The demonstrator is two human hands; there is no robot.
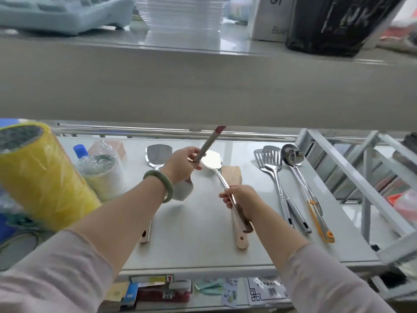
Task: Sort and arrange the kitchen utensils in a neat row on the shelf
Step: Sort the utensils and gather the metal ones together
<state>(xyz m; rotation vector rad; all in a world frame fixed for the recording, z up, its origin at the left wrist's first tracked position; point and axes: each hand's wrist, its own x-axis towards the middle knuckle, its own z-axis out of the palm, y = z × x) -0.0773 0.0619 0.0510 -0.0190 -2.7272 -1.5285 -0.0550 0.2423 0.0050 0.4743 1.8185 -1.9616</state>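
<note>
My left hand [181,164] grips a steel turner [208,142] whose red-tipped handle points up and away while its blade hangs below the hand. My right hand [242,201] holds the handle of a steel spatula [212,160], its blade raised just right of my left hand. Under it lies a wooden spatula [232,175] on the white shelf [198,240]. Another steel spatula [158,155] lies at the left, partly hidden by my left forearm. To the right lie two slotted turners [272,160] and a ladle [293,157] with an orange-trimmed handle.
A yellow wrapped roll [38,175], a smaller wrapped roll [103,172] and a blue-capped bottle [80,151] stand at the shelf's left. A white rack frame [361,184] closes the right side. The upper shelf edge [203,91] overhangs. Packaged goods sit on the shelf below.
</note>
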